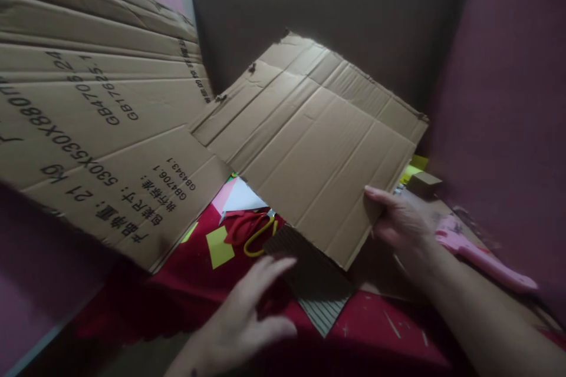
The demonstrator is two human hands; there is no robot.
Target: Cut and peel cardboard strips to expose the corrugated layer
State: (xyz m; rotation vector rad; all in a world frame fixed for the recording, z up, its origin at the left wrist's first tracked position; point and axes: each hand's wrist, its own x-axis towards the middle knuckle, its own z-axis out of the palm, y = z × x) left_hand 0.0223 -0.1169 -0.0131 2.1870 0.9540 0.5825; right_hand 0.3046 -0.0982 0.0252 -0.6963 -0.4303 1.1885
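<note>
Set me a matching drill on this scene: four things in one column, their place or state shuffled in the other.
1 plain cardboard sheet
2 large cardboard panel
3 pink tool
4 yellow paper square

A on the red surface
B black lettering on it
C gripped by the right hand
D lying to the right of that hand

Pairs: 1-C, 2-B, 3-D, 4-A

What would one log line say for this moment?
right hand: holds cardboard sheet | left hand: open, by corrugated piece | red cloth below
</note>
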